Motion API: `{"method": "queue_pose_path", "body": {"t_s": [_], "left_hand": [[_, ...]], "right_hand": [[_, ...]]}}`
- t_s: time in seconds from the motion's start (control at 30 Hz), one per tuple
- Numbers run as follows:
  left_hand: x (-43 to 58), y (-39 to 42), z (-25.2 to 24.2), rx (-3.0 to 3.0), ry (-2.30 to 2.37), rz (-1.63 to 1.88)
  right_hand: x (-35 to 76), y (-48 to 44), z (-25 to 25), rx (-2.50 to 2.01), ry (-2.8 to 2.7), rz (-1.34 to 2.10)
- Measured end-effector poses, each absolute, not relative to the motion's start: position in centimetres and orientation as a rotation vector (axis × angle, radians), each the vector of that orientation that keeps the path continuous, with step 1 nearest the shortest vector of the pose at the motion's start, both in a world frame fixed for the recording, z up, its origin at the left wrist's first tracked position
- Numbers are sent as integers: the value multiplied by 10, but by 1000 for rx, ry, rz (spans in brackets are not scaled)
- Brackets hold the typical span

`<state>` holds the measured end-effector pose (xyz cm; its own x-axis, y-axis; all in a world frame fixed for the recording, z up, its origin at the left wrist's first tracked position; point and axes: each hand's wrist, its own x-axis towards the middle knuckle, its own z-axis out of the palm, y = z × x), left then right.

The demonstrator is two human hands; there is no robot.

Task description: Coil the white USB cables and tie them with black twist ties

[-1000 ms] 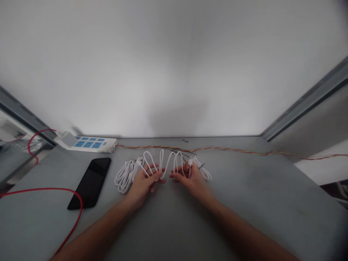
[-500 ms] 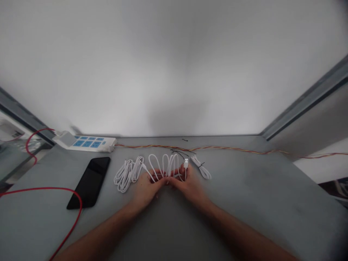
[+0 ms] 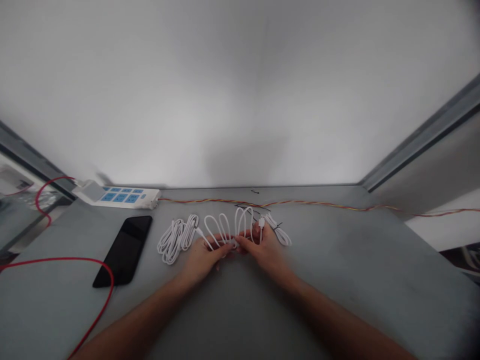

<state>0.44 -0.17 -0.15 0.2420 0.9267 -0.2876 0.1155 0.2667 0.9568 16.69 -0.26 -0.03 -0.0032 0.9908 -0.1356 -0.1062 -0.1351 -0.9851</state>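
Note:
A white USB cable (image 3: 222, 226), folded into several upright loops, is pinched between my two hands above the table. My left hand (image 3: 204, 257) closes thumb against fingers on the left loops, with one slim cable end sticking out beside it. On the right loops my right hand (image 3: 264, 250) is closed, and the USB plug stands up by its fingers. Left of my left hand lie coiled white cables (image 3: 176, 239). Just beyond my right hand rests another white cable bundle (image 3: 279, 231) bound with a black tie. My lower fingers are partly hidden.
A black phone (image 3: 125, 250) lies at left, crossed by a red cable (image 3: 110, 280). Behind it sits a white power strip (image 3: 129, 197) with a plugged-in adapter. A twisted red-yellow wire (image 3: 311, 203) runs along the back, near thin black ties (image 3: 245, 207). A white wall (image 3: 240, 125) rises behind.
My right hand has shifted slightly right, taking the USB plug with it. The loops now spread into two groups with a wider gap between them. My left hand stays nearly in place.

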Motion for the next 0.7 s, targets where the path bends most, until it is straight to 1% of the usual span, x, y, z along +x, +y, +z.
{"method": "queue_pose_path", "body": {"t_s": [0.3, 0.5, 0.7], "left_hand": [[4, 1, -1, 1095, 1319, 968], [2, 2, -2, 1135, 1340, 951], [1, 3, -5, 1163, 1339, 947]], "right_hand": [[171, 2, -3, -1258, -1049, 1278], [175, 3, 0, -1287, -1075, 1270], [174, 2, -4, -1198, -1100, 1309]]}}
